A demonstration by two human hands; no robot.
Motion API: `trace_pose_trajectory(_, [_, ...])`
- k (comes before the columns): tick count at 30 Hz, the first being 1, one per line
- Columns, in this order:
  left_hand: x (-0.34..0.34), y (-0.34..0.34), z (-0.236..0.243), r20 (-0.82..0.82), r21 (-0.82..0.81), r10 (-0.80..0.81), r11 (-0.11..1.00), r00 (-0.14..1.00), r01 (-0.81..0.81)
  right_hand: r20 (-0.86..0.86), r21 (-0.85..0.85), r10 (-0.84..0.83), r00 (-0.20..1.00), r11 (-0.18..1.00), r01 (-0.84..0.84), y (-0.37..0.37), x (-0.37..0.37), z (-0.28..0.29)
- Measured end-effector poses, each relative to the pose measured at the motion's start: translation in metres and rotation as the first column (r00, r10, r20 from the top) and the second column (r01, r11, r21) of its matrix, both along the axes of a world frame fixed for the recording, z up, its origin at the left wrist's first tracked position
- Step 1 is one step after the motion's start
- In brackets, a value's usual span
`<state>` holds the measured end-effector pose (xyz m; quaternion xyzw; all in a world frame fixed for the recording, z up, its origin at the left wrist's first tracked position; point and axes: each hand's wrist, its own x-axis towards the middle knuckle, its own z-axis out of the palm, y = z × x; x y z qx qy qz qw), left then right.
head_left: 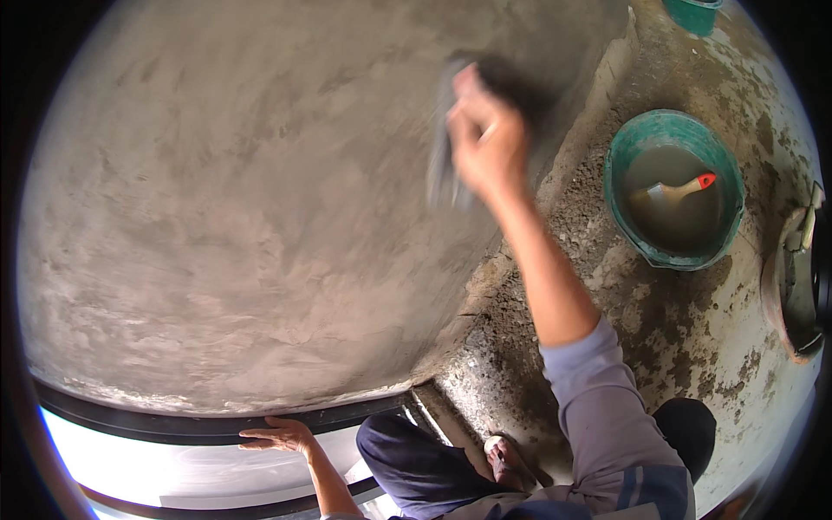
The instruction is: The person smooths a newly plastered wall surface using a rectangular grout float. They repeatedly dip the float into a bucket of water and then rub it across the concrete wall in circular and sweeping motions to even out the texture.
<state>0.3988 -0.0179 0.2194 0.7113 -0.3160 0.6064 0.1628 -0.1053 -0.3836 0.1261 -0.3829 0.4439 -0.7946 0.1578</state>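
Observation:
My right hand [492,143] is closed around the handle of a plastering trowel [440,169], and both are smeared by motion. The trowel's grey blade lies against the wet grey plastered wall [234,208], close to its lower edge at the right. Down at the left, my left hand [279,436] has its fingers stretched out and rests on a dark frame [195,425] along the edge of the plaster. Nothing shows in that hand.
On the rough, mortar-splashed floor [637,316] at the right stands a green bucket [617,204] of murky water with a paintbrush [680,188] in it. A second green container [693,17] is farther off. A round tub [774,290] sits at the far right.

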Motion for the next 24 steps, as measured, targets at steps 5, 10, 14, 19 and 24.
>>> trace_pose_trajectory(5, [0.013, 0.022, 0.004, 0.061, 0.004, 0.008, 1.000, 0.998, -0.008, -0.017, 0.256, 0.051, 0.999, 0.966, -0.045, 0.034, 0.041, -0.018])
trace_pose_trajectory(10, [0.009, 0.009, -0.003, 0.029, 0.028, -0.005, 1.000, 1.000, 0.004, -0.084, 0.009, -0.080, 0.993, 0.997, 0.081, 0.062, 0.088, -0.059])
trace_pose_trajectory(14, [0.012, 0.011, -0.003, -0.008, 0.011, 0.013, 1.000, 1.000, -0.013, 0.124, 0.493, -0.123, 0.985, 0.869, 0.047, -0.025, -0.034, -0.096])
trace_pose_trajectory(19, [0.009, 0.012, -0.001, -0.030, 0.013, 0.020, 1.000, 0.999, -0.020, 0.059, 0.345, -0.021, 0.998, 0.939, -0.001, 0.050, 0.067, -0.097])
trace_pose_trajectory(24, [0.015, 0.019, 0.001, -0.078, 0.034, 0.015, 0.999, 0.997, -0.012, 0.194, 0.253, 0.006, 0.981, 0.966, -0.056, 0.035, 0.056, -0.104])
